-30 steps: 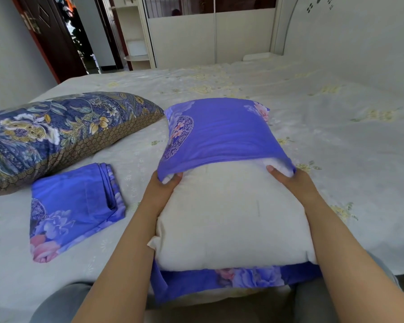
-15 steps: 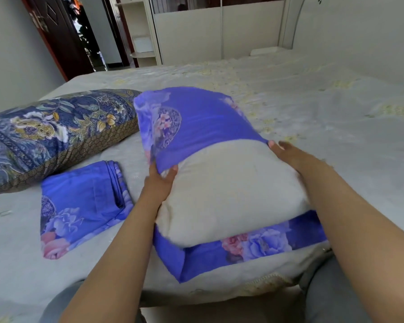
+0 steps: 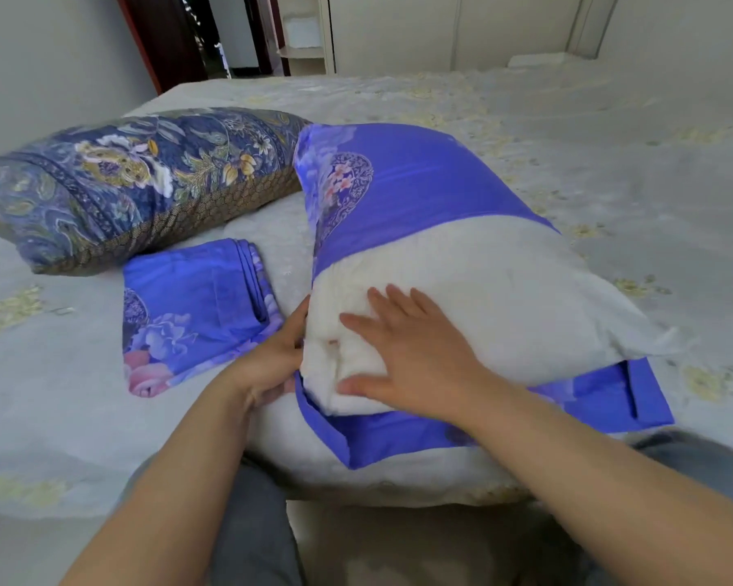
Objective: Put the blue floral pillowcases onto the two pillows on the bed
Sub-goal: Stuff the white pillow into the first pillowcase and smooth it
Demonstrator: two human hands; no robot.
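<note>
A white pillow (image 3: 496, 298) lies on the bed in front of me, its far half inside a blue floral pillowcase (image 3: 420, 192). The case's lower layer (image 3: 589, 399) sticks out from under the pillow's near end. My right hand (image 3: 411, 353) presses flat on the pillow's near left corner with spread fingers. My left hand (image 3: 271, 365) grips the case's edge at the pillow's left side, its fingertips hidden under the pillow. A second blue floral pillowcase (image 3: 195, 306) lies folded to the left. Behind it rests a second pillow (image 3: 136, 184) in a dark patterned cover.
The bed (image 3: 610, 141) carries a pale sheet with faint yellow flowers and stretches far to the right and back. My knees in grey trousers (image 3: 250, 522) stand against its near edge. A dark door (image 3: 161, 35) and white cabinets (image 3: 398, 31) stand behind.
The pillow has turned, its far end swinging left. My right hand left the pillow's right side and now presses its near left corner. My left hand slid down to the case's edge.
</note>
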